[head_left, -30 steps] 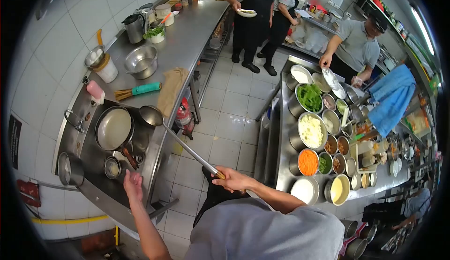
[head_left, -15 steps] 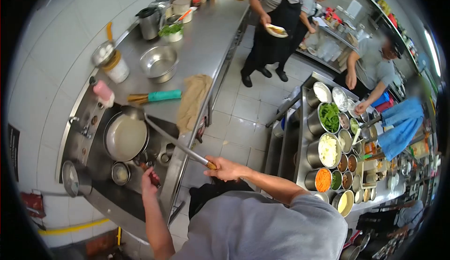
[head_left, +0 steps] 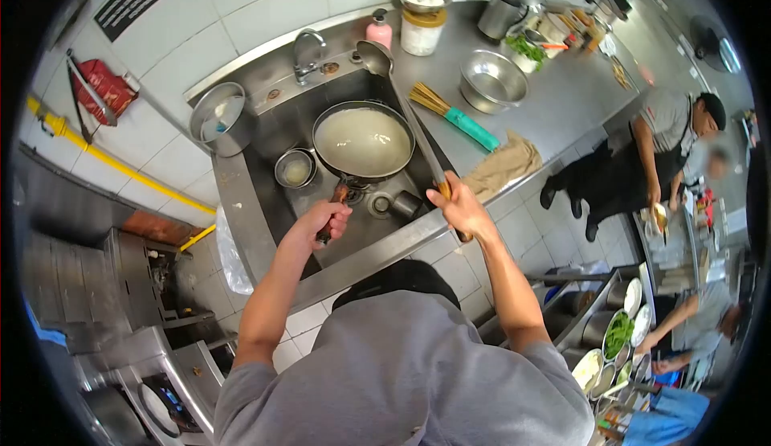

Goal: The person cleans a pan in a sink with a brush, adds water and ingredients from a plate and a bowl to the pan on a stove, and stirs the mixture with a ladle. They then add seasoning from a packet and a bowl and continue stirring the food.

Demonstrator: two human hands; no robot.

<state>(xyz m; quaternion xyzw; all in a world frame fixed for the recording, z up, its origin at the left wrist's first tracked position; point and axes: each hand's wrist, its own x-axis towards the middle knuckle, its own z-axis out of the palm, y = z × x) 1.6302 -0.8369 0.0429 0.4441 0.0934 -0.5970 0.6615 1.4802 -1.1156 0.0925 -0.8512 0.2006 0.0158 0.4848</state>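
Over the rectangular stainless-steel sink (head_left: pixel 353 268), two bare hands each grip one long-handled utensil. The left hand (head_left: pixel 325 223) has its fingers wrapped around the dark brown handle of a round, black-rimmed frying pan with a pale interior (head_left: pixel 363 142); the handle shows at both ends of the fist, and the pan body lies beyond the knuckles, within the outline of the sink. The right hand (head_left: pixel 459 207) has its fingers curled around the wood-coloured grip of a long metal ladle (head_left: pixel 414 124), whose shaft passes along the pan's right side and whose rounded bowl lies well beyond the fingers, near a pink bottle with a dark top (head_left: pixel 379 32); whether ladle and bottle touch cannot be told. Counted about the pan: one pan, one ladle, one small round metal cup (head_left: pixel 295 168) just to the left, and one dark metal cylinder (head_left: pixel 405 203) between the two hands. Along the sink's back edge stand one curved metal faucet (head_left: pixel 307 64) and, at the left corner, one deep metal pot (head_left: pixel 222 118). On the counter to the right are one wide, shiny steel bowl (head_left: pixel 494 80), one straw-coloured bristle brush with a green-wrapped handle (head_left: pixel 470 127), and one crumpled brown cloth (head_left: pixel 503 165) near the counter's front edge.
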